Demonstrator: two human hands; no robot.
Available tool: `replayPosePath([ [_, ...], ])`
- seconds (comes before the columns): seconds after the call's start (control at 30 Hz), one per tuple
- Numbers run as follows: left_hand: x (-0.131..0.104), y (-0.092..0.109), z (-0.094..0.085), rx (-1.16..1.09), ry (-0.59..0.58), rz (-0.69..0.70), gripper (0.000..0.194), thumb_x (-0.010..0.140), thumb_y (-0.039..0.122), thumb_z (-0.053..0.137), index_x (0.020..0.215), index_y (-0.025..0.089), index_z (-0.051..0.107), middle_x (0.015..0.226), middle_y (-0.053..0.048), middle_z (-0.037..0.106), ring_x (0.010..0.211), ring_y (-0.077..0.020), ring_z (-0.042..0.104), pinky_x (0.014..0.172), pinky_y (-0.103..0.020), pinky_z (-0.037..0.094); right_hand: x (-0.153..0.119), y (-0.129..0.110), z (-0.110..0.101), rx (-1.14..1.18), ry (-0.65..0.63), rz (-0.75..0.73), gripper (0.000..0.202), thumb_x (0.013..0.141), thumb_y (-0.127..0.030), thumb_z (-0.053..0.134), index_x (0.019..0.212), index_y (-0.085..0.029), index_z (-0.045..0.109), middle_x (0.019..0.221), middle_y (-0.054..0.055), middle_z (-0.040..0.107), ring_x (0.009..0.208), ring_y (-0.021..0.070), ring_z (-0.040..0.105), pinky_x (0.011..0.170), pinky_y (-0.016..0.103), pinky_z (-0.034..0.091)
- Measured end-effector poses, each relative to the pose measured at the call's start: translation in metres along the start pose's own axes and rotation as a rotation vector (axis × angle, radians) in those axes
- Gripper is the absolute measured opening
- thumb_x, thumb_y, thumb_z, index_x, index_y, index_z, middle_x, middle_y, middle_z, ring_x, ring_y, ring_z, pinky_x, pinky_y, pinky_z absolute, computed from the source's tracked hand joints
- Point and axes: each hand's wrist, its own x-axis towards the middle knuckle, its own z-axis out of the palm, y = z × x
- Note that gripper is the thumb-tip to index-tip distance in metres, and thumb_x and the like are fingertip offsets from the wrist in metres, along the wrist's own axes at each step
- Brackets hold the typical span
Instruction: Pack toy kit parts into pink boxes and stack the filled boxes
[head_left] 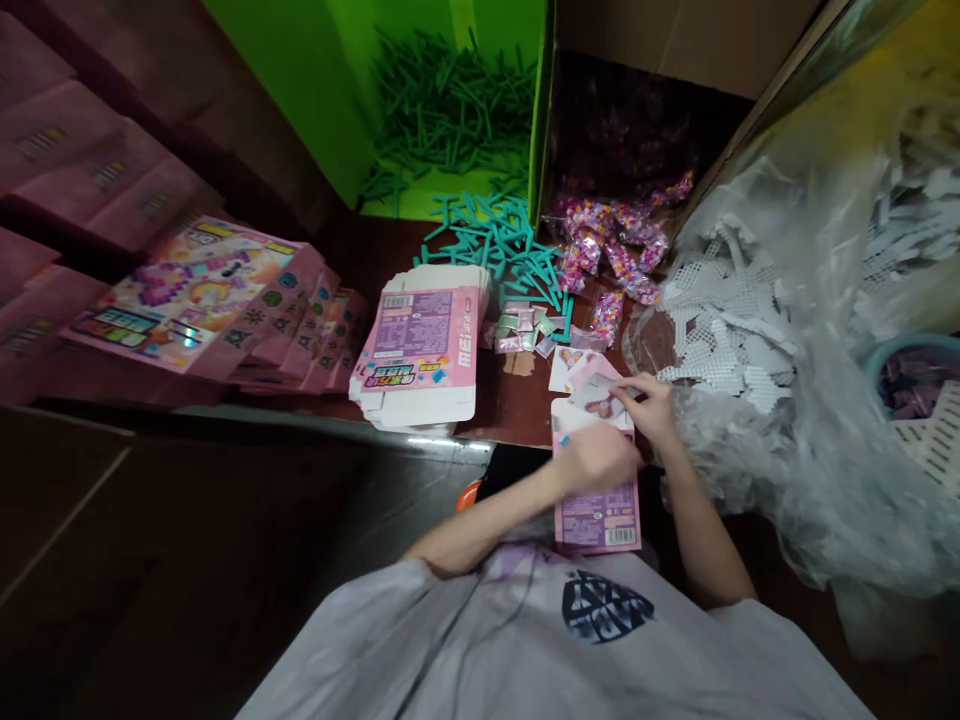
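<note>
A pink box (598, 525) with an open white flap lies upright in front of my body, its printed back facing up. My left hand (600, 458) is over the upper part of this box, blurred, with its fingers hidden. Beyond it, my right hand (646, 405) pinches a small printed card (598, 396) above the box's open end. More printed cards (568, 368) lie on the table edge just past the box.
Flattened pink boxes (427, 340) are stacked left of centre, finished boxes (195, 300) further left. Teal sticks (495, 240), small sachets (521, 325) and bead bags (607, 240) lie ahead. White mesh pieces (727, 310) in plastic and a blue basket (877, 365) are at right.
</note>
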Motion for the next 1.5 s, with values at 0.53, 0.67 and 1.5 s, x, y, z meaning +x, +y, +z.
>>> replayPosePath([
  [0.53,0.044,-0.100,-0.094,0.904,0.121,-0.380,0.036,0.095,0.023,0.042,0.126,0.011,0.057,0.126,-0.020,0.058,0.109,-0.0337,0.051,0.089,-0.043,0.045,0.053,0.040,-0.093,-0.912,-0.233,0.120,0.043,0.071,-0.005,0.059,0.112,-0.014,0.068,0.113,0.016,0.068,0.105,0.0325,0.059,0.091,0.045,0.043],
  [0.67,0.047,-0.102,-0.098,0.946,0.090,-0.395,0.036,0.097,0.022,0.036,0.125,0.010,0.056,0.118,-0.020,0.057,0.104,-0.0316,0.052,0.087,-0.040,0.044,0.052,0.048,-0.101,-0.984,-0.276,0.036,0.024,0.076,-0.010,0.057,0.094,-0.016,0.071,0.101,0.014,0.070,0.101,0.0302,0.059,0.095,0.048,0.038],
  [1.5,-0.021,-0.036,-0.114,0.740,0.000,-0.742,0.046,0.074,-0.001,0.042,0.119,0.009,0.047,0.102,-0.016,0.057,0.097,-0.0290,0.062,0.081,-0.037,0.051,0.162,0.002,0.055,-0.770,-0.022,0.257,0.060,0.072,-0.029,0.073,0.117,-0.004,0.044,0.109,0.024,0.062,0.101,0.0344,0.063,0.088,0.046,0.048],
])
